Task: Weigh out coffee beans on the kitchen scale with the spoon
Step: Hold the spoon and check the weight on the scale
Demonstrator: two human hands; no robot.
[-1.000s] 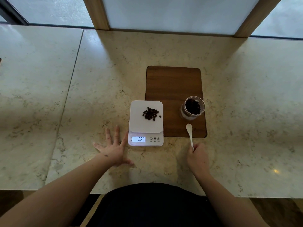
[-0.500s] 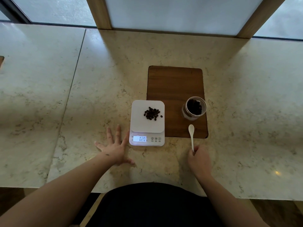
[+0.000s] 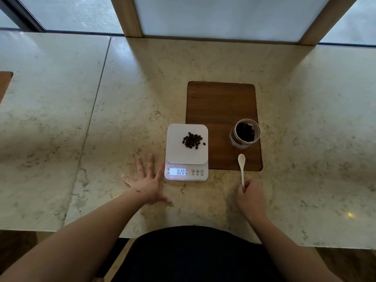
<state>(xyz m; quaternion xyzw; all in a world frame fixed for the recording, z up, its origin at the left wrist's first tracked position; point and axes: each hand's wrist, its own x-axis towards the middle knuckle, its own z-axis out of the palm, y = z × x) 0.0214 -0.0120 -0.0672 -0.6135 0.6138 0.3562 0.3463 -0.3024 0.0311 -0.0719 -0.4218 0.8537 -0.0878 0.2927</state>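
A white kitchen scale (image 3: 175, 151) sits on the marble counter, its lit display reading 020. A small heap of coffee beans (image 3: 193, 140) lies on its platform. To the right, an open glass jar (image 3: 245, 133) with more beans stands on a dark wooden board (image 3: 220, 106). My right hand (image 3: 251, 197) grips the handle end of a white spoon (image 3: 242, 167), whose empty bowl points away toward the jar. My left hand (image 3: 147, 183) lies flat with fingers spread on the counter, just left of the scale.
The marble counter (image 3: 122, 119) has a seam running down its left part. A window with wooden frame posts (image 3: 127, 16) closes the far side. Another wooden piece (image 3: 5, 82) shows at the far left edge. The counter's front edge is near my body.
Both hands, the spoon and the scale reading have stayed the same; only the camera view has shifted slightly.
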